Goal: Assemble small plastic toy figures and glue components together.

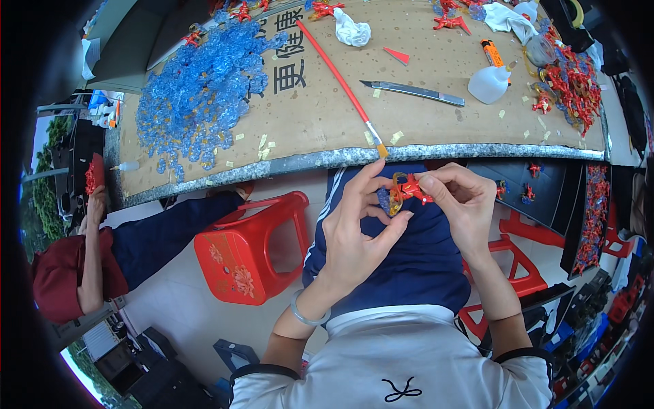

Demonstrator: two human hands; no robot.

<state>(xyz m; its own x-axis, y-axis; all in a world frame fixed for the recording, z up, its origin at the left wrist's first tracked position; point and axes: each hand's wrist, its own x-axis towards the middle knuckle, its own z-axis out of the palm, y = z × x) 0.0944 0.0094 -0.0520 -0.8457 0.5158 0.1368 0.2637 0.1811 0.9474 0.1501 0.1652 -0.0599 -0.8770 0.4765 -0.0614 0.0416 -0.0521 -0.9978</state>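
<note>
Over my lap, in front of the table edge, my two hands hold a small red plastic figurine point(411, 189) with a yellow ring and a translucent blue piece point(389, 201) at its left end. My right hand point(464, 202) pinches the red end between thumb and index finger. The fingers and thumb of my left hand point(360, 235) curl around the blue and yellow end. Just above my left fingertips, the bristles of a red-handled paintbrush point(349, 92) hang over the table's edge.
On the cardboard-covered table point(300, 126) lie a heap of translucent blue pieces point(197, 85), a utility knife point(414, 93), a white squeeze bottle point(488, 84) and a pile of red figurines point(575, 85). A red stool point(238, 259) stands left; a seated person point(88, 266) works at far left.
</note>
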